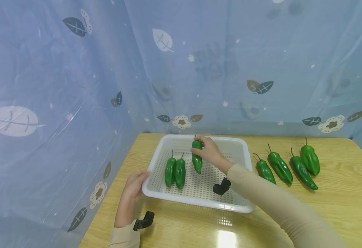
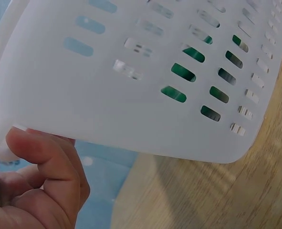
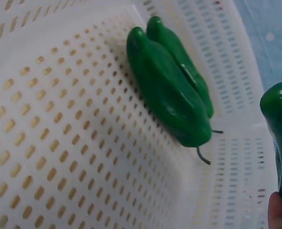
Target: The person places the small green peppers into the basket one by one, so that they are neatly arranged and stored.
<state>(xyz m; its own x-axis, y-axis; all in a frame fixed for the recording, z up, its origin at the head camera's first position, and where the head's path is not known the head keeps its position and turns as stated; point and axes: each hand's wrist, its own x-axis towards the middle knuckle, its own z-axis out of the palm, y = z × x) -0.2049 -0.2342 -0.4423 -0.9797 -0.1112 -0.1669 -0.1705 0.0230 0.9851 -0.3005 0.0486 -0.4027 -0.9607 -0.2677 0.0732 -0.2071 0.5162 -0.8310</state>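
Observation:
A white plastic basket (image 1: 199,204) with a perforated floor and sides stands on the table. My left hand (image 1: 136,184) grips its left rim near the front corner; the left wrist view shows curled fingers (image 2: 45,152) at the rim. Inside, two green peppers, one on the left (image 1: 170,171) and one beside it (image 1: 180,173), lie side by side, stems toward the back. Over the basket, my right hand (image 1: 210,151) holds another green pepper (image 1: 197,162) between thumb and fingers, its tip hanging down. At the right edge of the right wrist view, that held pepper (image 3: 280,119) appears partly cut off.
Several more green peppers lie on the wooden table (image 1: 339,206) right of the basket, among them a curved one (image 1: 303,172) and a wider one (image 1: 310,160). My right forearm partly covers the nearest pepper (image 1: 265,170). A blue patterned curtain (image 1: 230,69) borders the back and left.

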